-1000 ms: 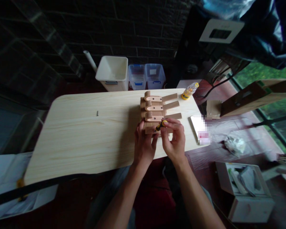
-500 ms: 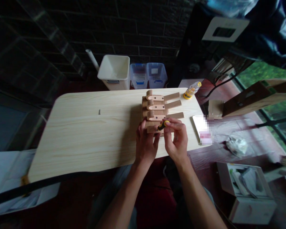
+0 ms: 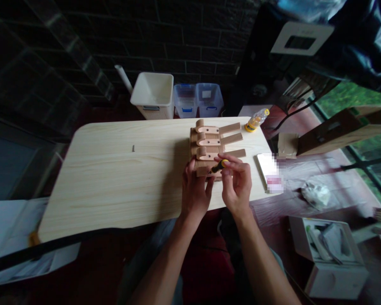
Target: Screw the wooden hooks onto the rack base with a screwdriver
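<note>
My right hand [image 3: 236, 186] pinches a yellow-handled screwdriver [image 3: 219, 166] between fingertips while my curled left hand [image 3: 195, 190] grips the wooden hook rack [image 3: 206, 146], right of centre on the pine tabletop [image 3: 114, 186]. Uneven pressure could slip the tip and jab my fingers.

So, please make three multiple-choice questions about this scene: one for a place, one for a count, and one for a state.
1. Where does the small screw lie?
A) in the white bin
B) on the pine tabletop
C) on the phone

2. How many clear plastic bins stand behind the table?
A) one
B) two
C) four

3. What is the right hand doing?
A) resting flat
B) gripping the bottle
C) pinching a yellow-and-black screwdriver

1: B, it lies on bare wood.
2: B, two stand side by side.
3: C, the fingers close on its handle.
</note>
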`<state>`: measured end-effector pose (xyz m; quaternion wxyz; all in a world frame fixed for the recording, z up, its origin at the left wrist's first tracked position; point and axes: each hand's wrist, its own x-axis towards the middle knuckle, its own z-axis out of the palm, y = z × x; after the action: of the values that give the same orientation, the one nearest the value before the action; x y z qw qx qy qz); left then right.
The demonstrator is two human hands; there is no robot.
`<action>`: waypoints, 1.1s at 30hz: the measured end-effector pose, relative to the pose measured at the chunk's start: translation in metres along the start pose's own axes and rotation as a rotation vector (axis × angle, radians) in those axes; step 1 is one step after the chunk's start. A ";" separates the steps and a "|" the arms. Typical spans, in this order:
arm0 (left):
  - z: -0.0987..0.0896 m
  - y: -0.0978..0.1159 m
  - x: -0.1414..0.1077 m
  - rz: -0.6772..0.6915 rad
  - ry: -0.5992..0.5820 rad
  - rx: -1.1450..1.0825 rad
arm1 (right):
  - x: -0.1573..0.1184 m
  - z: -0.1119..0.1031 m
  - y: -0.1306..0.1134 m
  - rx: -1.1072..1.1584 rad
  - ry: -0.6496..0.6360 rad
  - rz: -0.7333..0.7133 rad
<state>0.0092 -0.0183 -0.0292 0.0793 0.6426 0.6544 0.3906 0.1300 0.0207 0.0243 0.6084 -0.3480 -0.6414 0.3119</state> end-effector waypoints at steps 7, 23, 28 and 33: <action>-0.001 0.001 -0.001 -0.012 -0.014 0.002 | 0.000 -0.001 0.004 -0.053 0.026 -0.020; 0.003 0.002 -0.003 -0.013 0.004 0.006 | 0.000 -0.002 0.001 -0.024 0.004 -0.027; 0.003 0.002 -0.003 0.012 0.010 0.024 | 0.001 -0.003 0.005 -0.075 0.030 -0.041; 0.005 0.000 -0.005 0.004 0.010 0.019 | 0.000 -0.005 0.007 -0.082 0.033 -0.029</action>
<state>0.0134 -0.0207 -0.0346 0.0694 0.6425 0.6573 0.3877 0.1350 0.0241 0.0191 0.6084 -0.3685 -0.6487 0.2708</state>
